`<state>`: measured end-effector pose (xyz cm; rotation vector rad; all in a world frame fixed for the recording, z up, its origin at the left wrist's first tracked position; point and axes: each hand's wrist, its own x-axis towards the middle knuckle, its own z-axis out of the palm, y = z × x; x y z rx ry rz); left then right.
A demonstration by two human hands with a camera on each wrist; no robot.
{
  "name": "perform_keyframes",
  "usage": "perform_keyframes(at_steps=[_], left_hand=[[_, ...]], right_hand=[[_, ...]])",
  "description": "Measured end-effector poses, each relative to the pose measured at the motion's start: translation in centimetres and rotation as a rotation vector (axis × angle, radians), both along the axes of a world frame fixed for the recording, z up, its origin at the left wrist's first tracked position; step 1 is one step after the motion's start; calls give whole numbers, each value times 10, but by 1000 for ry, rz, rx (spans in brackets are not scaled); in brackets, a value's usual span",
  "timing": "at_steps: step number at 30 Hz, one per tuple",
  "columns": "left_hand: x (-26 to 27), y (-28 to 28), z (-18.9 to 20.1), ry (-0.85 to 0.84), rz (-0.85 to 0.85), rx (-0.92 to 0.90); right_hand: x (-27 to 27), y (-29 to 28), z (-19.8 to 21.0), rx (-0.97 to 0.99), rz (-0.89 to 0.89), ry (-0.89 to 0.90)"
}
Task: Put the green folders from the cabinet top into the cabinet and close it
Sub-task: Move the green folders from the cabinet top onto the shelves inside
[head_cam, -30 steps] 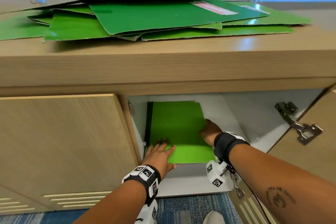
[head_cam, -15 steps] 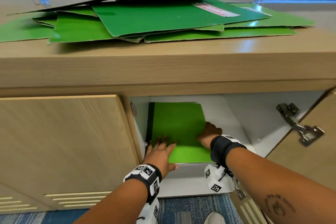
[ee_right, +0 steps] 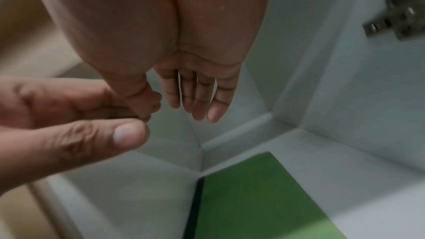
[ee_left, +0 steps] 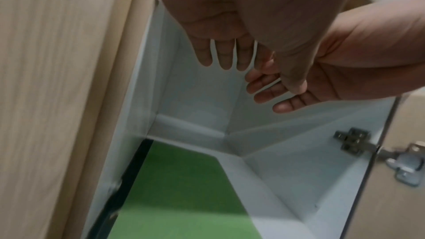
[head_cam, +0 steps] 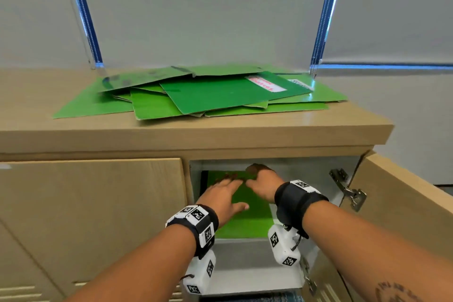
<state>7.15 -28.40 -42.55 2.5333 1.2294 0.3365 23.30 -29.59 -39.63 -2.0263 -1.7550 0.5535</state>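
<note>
A loose pile of green folders (head_cam: 208,92) lies on the wooden cabinet top (head_cam: 245,130). Below it the right compartment stands open, and one green folder (head_cam: 247,223) lies flat on its white floor, seen also in the wrist views (ee_left: 184,188) (ee_right: 253,197). My left hand (head_cam: 221,195) hovers above that folder with fingers straight and holds nothing. My right hand (head_cam: 263,182) hangs beside it, close to the left one, fingers relaxed and empty. Both wrist views show the hands (ee_left: 220,55) (ee_right: 197,95) lifted off the folder.
The left cabinet door (head_cam: 90,216) is closed. The right door (head_cam: 404,203) swings open toward me on a metal hinge (head_cam: 348,190). White compartment walls (ee_left: 195,97) surround the hands. Two blue blind cords (head_cam: 323,14) hang behind the pile.
Both hands have let go of the folder inside the compartment and risen off it, coming closer together. My head has tilted up, so more of the wall shows.
</note>
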Motion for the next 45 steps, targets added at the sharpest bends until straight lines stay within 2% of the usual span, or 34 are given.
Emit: perform_keyframes(at_steps=[4,7,11,14,17,20,24,27,30,33,35,37,40,42,45], left_hand=[[-8,-16,62,-16,-20,93],[-15,-29,110,27,-24,116],[-23,-41,160,-36,-30,119],[-26,-39,193,-133,1,252],[-25,-27,215,-182,23,362],[-28,-1,226,-97,141,417],[-38,31,237,172,325,250],[-39,37,236,354,293,112],[-37,38,227,435,210,5],[-34,33,221,545,159,170],[-32,25,227,583,125,238],[-32,19,237,542,112,237],[-36,10,251,288,144,234],[-36,-2,257,180,146,285],[-31,-23,261,104,99,408]], right_hand=[[-19,-28,55,-49,130,-64],[-28,-46,93,-68,155,-98],[-35,-62,139,-11,161,-27],[-40,-65,172,112,131,11],[-44,-60,195,170,103,220],[-45,-54,205,201,43,342],[-40,-45,208,133,-9,423],[-35,-40,206,56,-21,550],[-30,-37,203,52,-46,586],[-27,-39,202,27,-52,663],[-24,-41,201,17,-84,647],[-21,-41,201,-8,-121,628],[-21,-44,201,-65,-158,662],[-22,-44,203,-52,-181,764],[-20,-42,210,97,-214,1002]])
